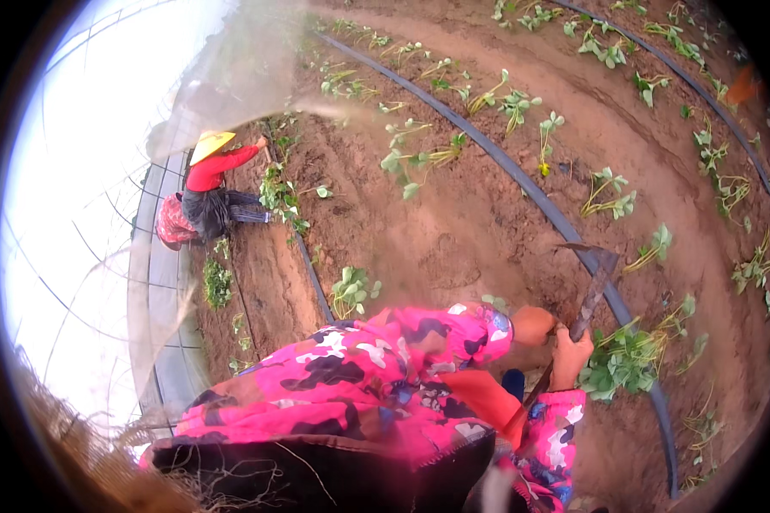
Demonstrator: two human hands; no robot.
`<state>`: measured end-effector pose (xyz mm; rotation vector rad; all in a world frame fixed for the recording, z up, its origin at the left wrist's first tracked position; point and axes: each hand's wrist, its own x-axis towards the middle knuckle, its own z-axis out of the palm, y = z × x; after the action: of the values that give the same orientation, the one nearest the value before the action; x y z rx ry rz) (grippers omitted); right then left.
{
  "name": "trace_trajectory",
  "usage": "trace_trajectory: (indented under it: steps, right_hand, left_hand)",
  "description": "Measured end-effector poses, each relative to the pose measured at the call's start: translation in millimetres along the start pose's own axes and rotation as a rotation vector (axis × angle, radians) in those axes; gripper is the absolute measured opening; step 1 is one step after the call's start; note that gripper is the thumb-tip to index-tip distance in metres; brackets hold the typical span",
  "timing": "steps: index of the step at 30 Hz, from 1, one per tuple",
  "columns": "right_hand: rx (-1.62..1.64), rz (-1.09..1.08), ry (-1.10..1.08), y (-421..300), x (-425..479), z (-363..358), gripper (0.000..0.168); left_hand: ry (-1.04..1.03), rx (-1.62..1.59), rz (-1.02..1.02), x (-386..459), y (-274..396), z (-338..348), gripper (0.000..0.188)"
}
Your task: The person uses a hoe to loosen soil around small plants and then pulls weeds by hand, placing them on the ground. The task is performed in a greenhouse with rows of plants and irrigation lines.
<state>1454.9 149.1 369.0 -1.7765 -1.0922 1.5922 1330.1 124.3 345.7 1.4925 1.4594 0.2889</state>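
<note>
My right hand point(570, 359) grips the shaft of a hoe point(589, 304). The hoe's metal head points away from me, above the drip hose, and its lower shaft runs back past my hand towards my body. My left hand point(532, 326) is bent right beside the right one, its fingertips meeting at the shaft; whether it holds anything is hidden. A heap of leafy strawberry seedlings point(622, 362) lies over the dark drip hose point(520, 167), just right of my right hand. Pink camouflage sleeves point(481, 333) cover both arms.
Loose seedlings point(600, 195) lie spaced along the reddish soil bed point(449, 250). A second hose point(693, 83) curves at the far right. On the left, a person in a yellow hat point(213, 146) bends over plants, another person point(174, 221) close by, near the greenhouse wall point(160, 282).
</note>
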Motion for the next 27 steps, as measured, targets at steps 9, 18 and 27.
trace_trajectory:
  steps: [9, 18, 27]
  right_hand:
    - [0.109, -0.017, 0.02, -45, -3, -53, 0.008]
    - [0.098, -0.01, 0.011, -31, -6, -101, 0.007]
    - [-0.078, 0.003, 0.058, 1, 7, -90, 0.016]
  left_hand:
    - [-0.179, -1.038, 0.029, -4, 46, -23, 0.038]
    - [-0.198, -1.351, -0.346, 6, 63, 24, 0.027]
    - [0.213, -0.818, -0.217, 12, 38, 26, 0.02]
